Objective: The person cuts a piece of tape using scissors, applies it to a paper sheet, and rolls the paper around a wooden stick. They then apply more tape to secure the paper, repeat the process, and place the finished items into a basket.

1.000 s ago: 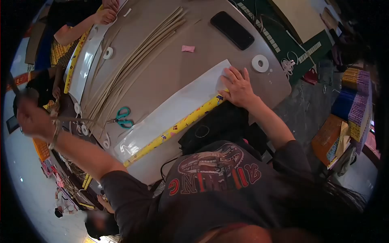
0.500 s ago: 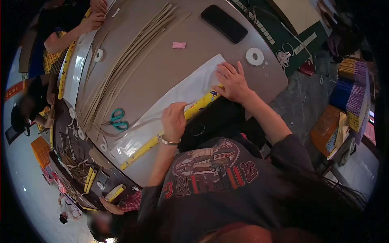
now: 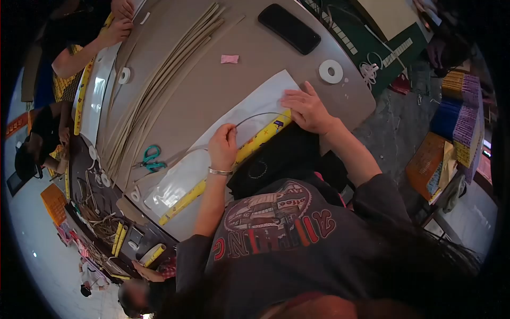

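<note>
A white sheet (image 3: 249, 100) with a yellow patterned edge (image 3: 258, 143) lies slantwise along the near side of the table. My left hand (image 3: 223, 147) pinches a thin strip (image 3: 258, 114), which arches over the sheet towards my right hand. At the right end of the yellow edge, my right hand (image 3: 309, 110) rests on the sheet, its thumb apart from the fingers; whether they hold the strip's end is hidden. Teal-handled scissors (image 3: 152, 158) lie left of the sheet.
Long tan strips (image 3: 169, 69) fan across the table (image 3: 207, 101). Beyond my right hand are a white tape roll (image 3: 331, 72), a black phone (image 3: 289, 28) and a pink packet (image 3: 229, 59). A co-worker's hands (image 3: 118, 29) work at upper left.
My left hand has lifted the strip off the yellow edge, so it now bows upward between my hands. My right hand's fingers have drawn closer together. The view has shifted slightly.
</note>
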{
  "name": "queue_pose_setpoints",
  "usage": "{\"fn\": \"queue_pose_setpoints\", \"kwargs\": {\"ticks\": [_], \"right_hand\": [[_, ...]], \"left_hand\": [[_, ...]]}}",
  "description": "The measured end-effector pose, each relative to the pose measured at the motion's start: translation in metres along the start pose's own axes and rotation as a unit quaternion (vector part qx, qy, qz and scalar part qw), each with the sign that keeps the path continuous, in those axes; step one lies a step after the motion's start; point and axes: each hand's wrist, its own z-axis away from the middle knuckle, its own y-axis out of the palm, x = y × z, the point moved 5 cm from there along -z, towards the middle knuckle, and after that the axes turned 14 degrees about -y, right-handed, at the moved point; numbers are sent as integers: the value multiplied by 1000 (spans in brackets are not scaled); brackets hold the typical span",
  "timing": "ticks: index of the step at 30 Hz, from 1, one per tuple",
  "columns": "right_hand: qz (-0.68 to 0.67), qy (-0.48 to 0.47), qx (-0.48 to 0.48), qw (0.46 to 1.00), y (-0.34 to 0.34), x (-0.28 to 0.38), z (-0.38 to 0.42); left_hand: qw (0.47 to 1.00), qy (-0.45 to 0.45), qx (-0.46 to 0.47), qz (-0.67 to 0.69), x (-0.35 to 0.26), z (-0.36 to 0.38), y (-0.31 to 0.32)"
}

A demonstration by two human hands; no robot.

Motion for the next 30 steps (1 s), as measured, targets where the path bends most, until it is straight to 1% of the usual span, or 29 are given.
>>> {"fn": "queue_pose_setpoints", "kwargs": {"ticks": [1, 3, 7, 10, 12, 13, 16, 18, 19, 20, 21, 22, 26, 28, 30], "right_hand": [[0, 1, 0, 1000, -2, 2, 1], [-49, 51, -26, 997, -8, 2, 3], [-61, 42, -34, 997, -14, 8, -2], [-96, 47, -57, 993, -12, 7, -5], [-45, 41, -45, 997, -7, 2, -6], [-44, 42, -46, 997, -6, -1, -6], [-24, 35, -76, 996, -9, -3, -7], [-11, 68, -93, 993, -10, -7, -9], [-10, 70, -94, 993, -11, -8, -12], [-2, 76, -115, 990, -14, -9, -15], [6, 81, -136, 987, -17, -11, -17], [7, 83, -137, 987, -19, -16, -19], [10, 98, -139, 985, -27, -31, -28], [21, 108, -135, 985, -27, -40, -29], [14, 123, -157, 980, -28, -48, -29]], "left_hand": [[1000, -8, 8, -9, 1, -1, 1], [1000, -1, 2, -4, 1, -1, 1], [1000, 6, -2, -3, 1, -1, 0], [1000, 4, -1, 4, -2, -1, -1], [1000, -5, 0, 8, -1, -2, -1], [1000, -13, 2, 12, -1, -2, -1], [1000, -10, 6, 14, -1, -3, -1], [1000, -24, 11, 16, -2, -3, -1], [999, -40, 13, 18, -3, -4, -2], [999, -39, 15, 18, -5, -4, -2], [998, -58, 10, 11, -5, -4, -4], [997, -77, 5, 3, -4, -5, -4], [998, -62, -20, -17, 0, -7, -7], [996, -91, -19, -14, 6, -9, -7], [995, -94, -15, -8, 11, -12, -7]]}}
